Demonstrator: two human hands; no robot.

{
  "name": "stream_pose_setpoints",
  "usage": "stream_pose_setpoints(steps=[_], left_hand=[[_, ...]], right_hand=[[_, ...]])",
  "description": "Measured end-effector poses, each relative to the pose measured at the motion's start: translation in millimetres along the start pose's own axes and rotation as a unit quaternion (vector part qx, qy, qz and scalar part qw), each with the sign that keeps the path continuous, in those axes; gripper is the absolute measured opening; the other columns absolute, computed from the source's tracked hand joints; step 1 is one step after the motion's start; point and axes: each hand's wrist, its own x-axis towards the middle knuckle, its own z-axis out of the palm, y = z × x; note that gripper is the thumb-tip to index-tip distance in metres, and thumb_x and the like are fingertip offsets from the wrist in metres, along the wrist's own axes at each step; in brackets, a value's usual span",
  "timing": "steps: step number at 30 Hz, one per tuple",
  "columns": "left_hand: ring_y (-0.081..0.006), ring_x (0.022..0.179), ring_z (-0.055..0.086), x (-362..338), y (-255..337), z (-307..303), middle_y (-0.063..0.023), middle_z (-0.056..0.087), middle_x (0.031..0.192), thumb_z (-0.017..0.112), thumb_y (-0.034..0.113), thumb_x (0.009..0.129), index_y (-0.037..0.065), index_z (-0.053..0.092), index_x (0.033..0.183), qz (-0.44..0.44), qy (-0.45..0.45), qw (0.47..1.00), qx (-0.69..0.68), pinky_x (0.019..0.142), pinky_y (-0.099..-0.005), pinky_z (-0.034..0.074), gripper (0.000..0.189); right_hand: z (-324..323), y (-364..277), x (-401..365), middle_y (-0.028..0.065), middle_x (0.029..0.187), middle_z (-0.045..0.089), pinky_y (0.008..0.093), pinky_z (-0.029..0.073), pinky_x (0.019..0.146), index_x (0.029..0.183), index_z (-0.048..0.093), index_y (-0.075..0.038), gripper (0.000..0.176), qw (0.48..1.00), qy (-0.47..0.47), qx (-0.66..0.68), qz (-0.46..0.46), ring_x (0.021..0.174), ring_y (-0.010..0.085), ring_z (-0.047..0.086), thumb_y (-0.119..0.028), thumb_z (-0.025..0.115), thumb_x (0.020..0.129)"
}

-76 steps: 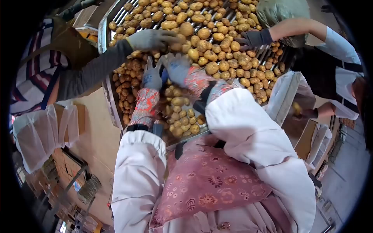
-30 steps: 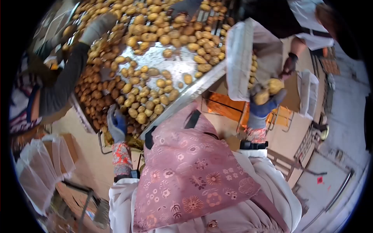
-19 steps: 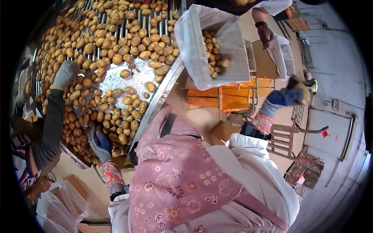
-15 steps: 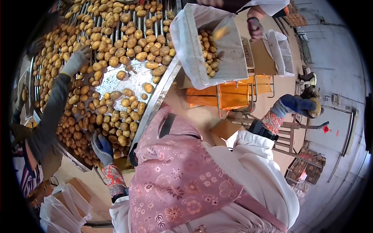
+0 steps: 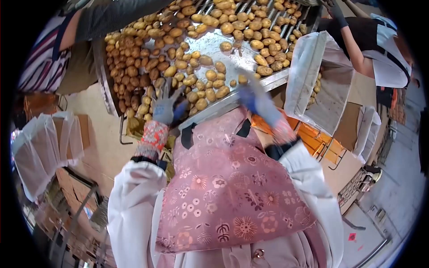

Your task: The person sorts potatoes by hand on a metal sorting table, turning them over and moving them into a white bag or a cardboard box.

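Observation:
My left hand [image 5: 165, 107], in a grey and blue glove, has its fingers spread at the near edge of the potatoes [image 5: 132, 71]. It holds nothing that I can see. My right hand [image 5: 257, 98], in a similar glove, is smeared by motion over the metal rim [image 5: 277, 79] of the sorting table, close to a few potatoes [image 5: 222, 92]. Whether it holds anything is unclear. Patterned cuffs cover both wrists. Between the hands lies bare shiny metal [image 5: 203, 44] with potatoes around it.
A white-lined crate [image 5: 304, 71] with potatoes stands right of the table, above an orange crate [image 5: 313, 138]. One co-worker's sleeve [image 5: 120, 20] reaches in at top left; another co-worker [image 5: 380, 49] is at top right. A plastic-lined box [image 5: 49, 143] stands at left.
The view has turned to the right. My right hand has come in from far out on the right to the table's edge. My left hand's fingers are now spread wide over the potatoes.

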Motion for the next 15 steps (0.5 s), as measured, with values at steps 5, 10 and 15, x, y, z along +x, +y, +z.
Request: stream_pose_setpoints(steps=[5, 10, 15], left_hand=[[-0.0392, 0.13, 0.049, -53, -45, 8, -0.0206, 0.052, 0.143, 0.056, 0.027, 0.095, 0.016, 0.061, 0.134, -0.119, 0.088, 0.988, -0.035, 0.114, -0.0512, 0.029, 0.04], [-0.0412, 0.125, 0.052, -105, -49, -2, -0.0201, 0.057, 0.135, 0.064, 0.029, 0.092, 0.012, 0.061, 0.131, -0.193, 0.11, 0.974, -0.038, 0.111, -0.0523, 0.032, 0.043], [-0.0401, 0.138, 0.039, -27, 3, 7, -0.0173, 0.043, 0.152, 0.061, 0.03, 0.092, 0.017, 0.049, 0.146, -0.087, 0.089, 0.99, -0.059, 0.114, -0.0567, 0.026, 0.056]], right_hand=[[27, 33, 57, 0.0192, 0.134, 0.059, 0.0468, 0.042, 0.107, 0.138, 0.056, -0.015, 0.052, 0.883, -0.101, -0.384, -0.252, 0.125, 0.0379, 0.055, -0.032, 0.062, 0.089], [27, -12, 36, 0.0182, 0.119, 0.063, 0.0514, 0.046, 0.097, 0.142, 0.051, -0.018, 0.06, 0.853, -0.237, -0.457, -0.083, 0.118, 0.0406, 0.056, -0.041, 0.063, 0.088], [133, -20, 54, 0.027, 0.135, 0.053, 0.0512, 0.043, 0.101, 0.149, 0.043, -0.016, 0.067, 0.882, -0.34, -0.32, -0.059, 0.117, 0.0411, 0.056, -0.048, 0.058, 0.092]])
